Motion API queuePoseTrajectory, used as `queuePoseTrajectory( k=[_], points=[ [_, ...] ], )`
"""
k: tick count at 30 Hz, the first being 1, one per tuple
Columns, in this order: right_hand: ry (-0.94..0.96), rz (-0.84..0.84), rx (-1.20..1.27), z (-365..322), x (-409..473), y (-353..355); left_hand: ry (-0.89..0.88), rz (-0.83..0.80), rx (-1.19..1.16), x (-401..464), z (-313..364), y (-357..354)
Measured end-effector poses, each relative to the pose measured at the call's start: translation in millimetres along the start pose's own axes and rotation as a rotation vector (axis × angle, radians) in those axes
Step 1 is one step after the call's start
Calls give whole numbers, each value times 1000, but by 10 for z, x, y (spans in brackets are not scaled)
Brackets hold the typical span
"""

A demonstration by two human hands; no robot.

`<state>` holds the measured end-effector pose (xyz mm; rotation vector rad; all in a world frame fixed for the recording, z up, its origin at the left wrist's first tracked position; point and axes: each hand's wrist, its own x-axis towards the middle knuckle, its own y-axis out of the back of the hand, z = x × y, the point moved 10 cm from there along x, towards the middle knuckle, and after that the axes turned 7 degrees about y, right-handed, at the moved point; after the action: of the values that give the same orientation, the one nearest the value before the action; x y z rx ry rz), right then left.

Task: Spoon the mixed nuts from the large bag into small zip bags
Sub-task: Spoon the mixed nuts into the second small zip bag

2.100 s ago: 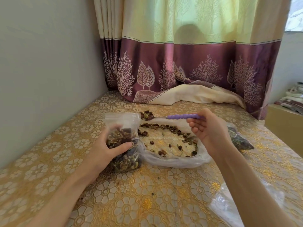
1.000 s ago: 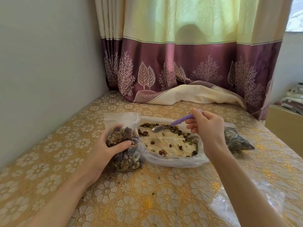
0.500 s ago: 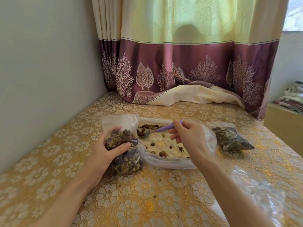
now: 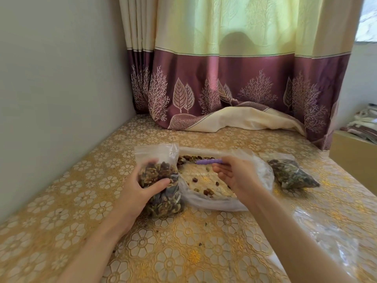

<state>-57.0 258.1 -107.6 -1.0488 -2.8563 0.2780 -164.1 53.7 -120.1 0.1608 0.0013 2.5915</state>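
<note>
**A:** What do you see at the largest scale?

**B:** You face a table (image 4: 85,203) covered in a gold floral cloth, set into a corner. A grey wall (image 4: 57,78) runs along your 9 o'clock side. A curtain (image 4: 234,64), yellow above and purple below, hangs at 12 o'clock; its hem lies bunched on the table.

**A:** Where is the large bag?

**B:** The large bag (image 4: 212,203) lies flat at the centre, its mouth spread wide. Only scattered mixed nuts (image 4: 208,192) show on its floor, with a thicker line along its 12 o'clock edge.

**A:** And the small bags?

**B:** Your small zip bag (image 4: 161,180) stands upright, touching the large bag's 9 o'clock side. It is well filled, its clear top open above the nuts. A second filled bag (image 4: 291,174) lies on its side at 3 o'clock of the large bag. Some empty clear plastic (image 4: 330,237) lies at your 4 o'clock.

**A:** What do your hands do?

**B:** Your left hand (image 4: 140,193) grips the standing zip bag, thumb across its front and fingers curled behind. Your right hand (image 4: 236,174) hovers over the large bag and pinches the spoon (image 4: 206,161) by its purple handle. The handle points toward 9 o'clock. The bowl, loaded with nuts, sits just beside the zip bag's open top.
</note>
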Motion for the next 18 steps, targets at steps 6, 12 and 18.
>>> queuePoseTrajectory(
  k=[6, 12, 18],
  points=[
    [-46, 145, 133, -59, -64, 237, -17, -9, 62, -28, 54, -35],
    [62, 156, 204, -395, -128, 357, -6, -54, 72, -55, 99, -101],
    [238, 59, 173, -797, -226, 255, 11, -104, 66, -76, 99, -136]
  ],
)
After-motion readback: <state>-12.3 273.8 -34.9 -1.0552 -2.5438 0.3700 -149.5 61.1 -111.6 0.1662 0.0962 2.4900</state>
